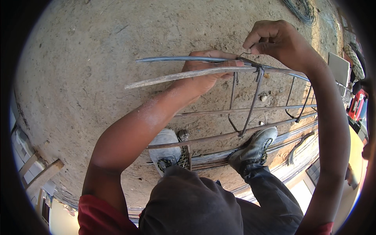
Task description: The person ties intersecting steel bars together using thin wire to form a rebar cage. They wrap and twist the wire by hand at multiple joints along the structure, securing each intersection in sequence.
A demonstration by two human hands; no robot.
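Observation:
A rebar cage of long steel bars and bent stirrups stands before me, running off to the right. My left hand (209, 72) is wrapped round its two upper bars near their free ends: the bluish far bar (160, 59) and the rusty-grey near bar (154, 80). Just right of that hand, a stirrup (253, 102) hangs from the near bar, with tie wire at the corner. Above this corner my right hand (280, 43) is closed, thumb against fingers, on a thin tie wire (245, 53) by the far bar. Part of the wire is hidden by the fingers.
My shoes (258, 145) stand under and beside the lower bar (215, 138). Loose bars (211, 157) lie on the dirt ground behind it. A wire coil (301, 13) lies far right; wooden pieces (47, 176) are at left. Another person's sleeve (353, 58) shows at the right edge.

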